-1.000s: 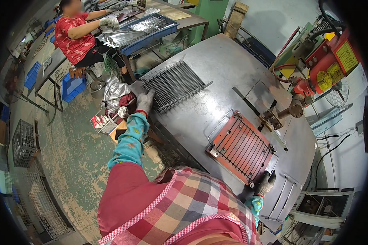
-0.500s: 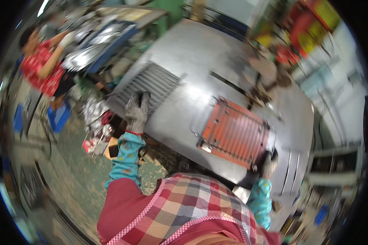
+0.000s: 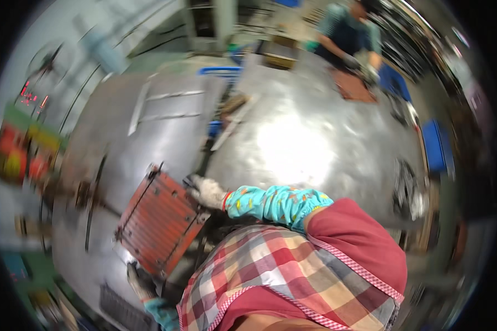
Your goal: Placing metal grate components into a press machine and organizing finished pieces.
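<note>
A rust-red wire grid frame (image 3: 159, 223) lies tilted on the grey metal table (image 3: 165, 127). My right hand (image 3: 206, 191), in a pale glove with a teal patterned sleeve, grips the frame's upper right corner. In a dark glove, my left hand (image 3: 141, 281) sits at the frame's lower corner; blur hides whether it holds anything. A grey wire grid (image 3: 116, 309) lies just below that hand. My checked apron fills the lower middle of the blurred view.
Red and yellow machines (image 3: 22, 154) stand at the left past the table. A shiny metal surface (image 3: 303, 149) spreads to the right. Another person (image 3: 348, 33) works at the top right over a reddish frame (image 3: 353, 88). Blue crates (image 3: 436, 143) stand nearby.
The view has swung far round and blurred. My left hand left the grey wire grid and came to the red frame's lower corner. My right hand stayed at the frame.
</note>
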`<action>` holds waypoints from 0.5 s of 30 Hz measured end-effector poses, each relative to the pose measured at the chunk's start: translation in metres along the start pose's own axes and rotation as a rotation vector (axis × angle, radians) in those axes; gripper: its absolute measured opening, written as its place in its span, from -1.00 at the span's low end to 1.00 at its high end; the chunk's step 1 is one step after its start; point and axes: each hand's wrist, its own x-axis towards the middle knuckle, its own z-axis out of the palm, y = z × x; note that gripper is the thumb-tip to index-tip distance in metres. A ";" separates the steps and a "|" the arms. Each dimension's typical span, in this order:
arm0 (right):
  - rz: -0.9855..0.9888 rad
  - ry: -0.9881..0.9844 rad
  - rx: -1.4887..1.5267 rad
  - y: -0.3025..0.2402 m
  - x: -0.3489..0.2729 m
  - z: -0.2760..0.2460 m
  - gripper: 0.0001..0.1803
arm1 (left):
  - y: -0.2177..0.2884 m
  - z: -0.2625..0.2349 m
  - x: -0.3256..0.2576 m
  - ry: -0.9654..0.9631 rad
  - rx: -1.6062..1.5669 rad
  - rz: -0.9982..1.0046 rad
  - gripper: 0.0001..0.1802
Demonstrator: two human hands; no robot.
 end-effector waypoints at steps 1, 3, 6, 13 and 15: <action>0.072 -0.008 -0.003 0.012 -0.022 -0.025 -0.61 | 0.002 0.013 0.001 -0.069 0.017 -0.018 -0.64; 0.183 0.024 0.070 0.024 -0.069 -0.070 -0.64 | 0.073 0.072 -0.050 -0.160 -0.195 -0.139 -0.52; 0.278 0.110 -0.041 0.125 -0.119 -0.112 -0.63 | 0.101 0.182 -0.131 -0.271 -0.292 -0.112 -0.57; 0.670 0.296 0.011 0.237 -0.252 -0.215 -0.60 | 0.128 0.327 -0.155 -0.968 -0.214 -0.404 -0.71; 0.714 0.458 0.019 0.275 -0.309 -0.236 -0.59 | 0.134 0.379 -0.186 -1.009 -0.055 -0.332 -0.69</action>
